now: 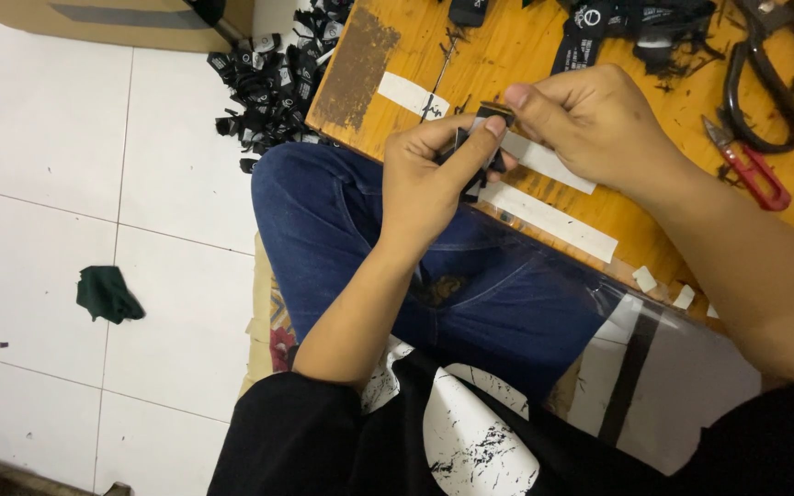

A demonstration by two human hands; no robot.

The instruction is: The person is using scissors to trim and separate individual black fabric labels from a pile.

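Head view: a small black woven label (473, 156) is held over the near edge of an orange wooden table (516, 55), just above the knee in blue jeans (360, 230). The left hand (429, 184) is closed round the label from below, thumb on top, while the right hand (581, 119) pinches its upper end between thumb and forefinger. The label is judged light, thin and limp, likely to fold or slip unless kept taut, so it is best taken by its two ends, as is being done here. White tape strips (549, 219) are stuck to the table just beside the hands. Red thread snips (751, 167) and large black scissors (765, 83) lie well apart to the right. No box, tray or other holder for the labels is seen; more black labels are heaped loose on the white floor tiles (273, 78) and on the far part of the table (627, 23). A dark green cloth (107, 294) lies alone on the floor.
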